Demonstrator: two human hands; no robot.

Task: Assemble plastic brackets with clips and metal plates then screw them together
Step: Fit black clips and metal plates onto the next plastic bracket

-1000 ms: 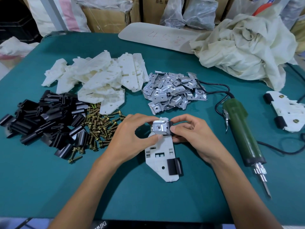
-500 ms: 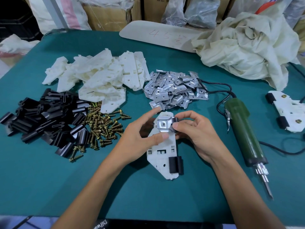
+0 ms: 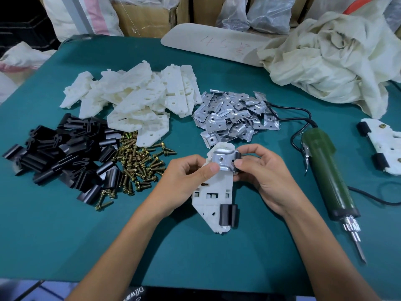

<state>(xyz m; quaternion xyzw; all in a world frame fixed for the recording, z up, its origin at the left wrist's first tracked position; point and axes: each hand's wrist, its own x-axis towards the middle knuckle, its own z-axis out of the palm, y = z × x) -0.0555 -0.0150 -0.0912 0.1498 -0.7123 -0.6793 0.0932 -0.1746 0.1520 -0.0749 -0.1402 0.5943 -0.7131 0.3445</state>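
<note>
While atop the bracket (image 3: 213, 192) — metal plate (image 3: 223, 159) in pinch of left hand (image 3: 184, 177) and right hand (image 3: 262, 177)

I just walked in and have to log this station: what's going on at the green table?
A person's left hand grips a white plastic bracket while the right hand pinches a metal plate onto its far end. A black clip already sits on the near end. No screw is in the plate's hole yet; the loose screws and the electric screwdriver lie untouched on the table.

Bright, even overhead light; soft shadows fall beneath the forearms on the surface (image 3: 65, 235); wide-angle bending at the edges; sharp focus.
</note>
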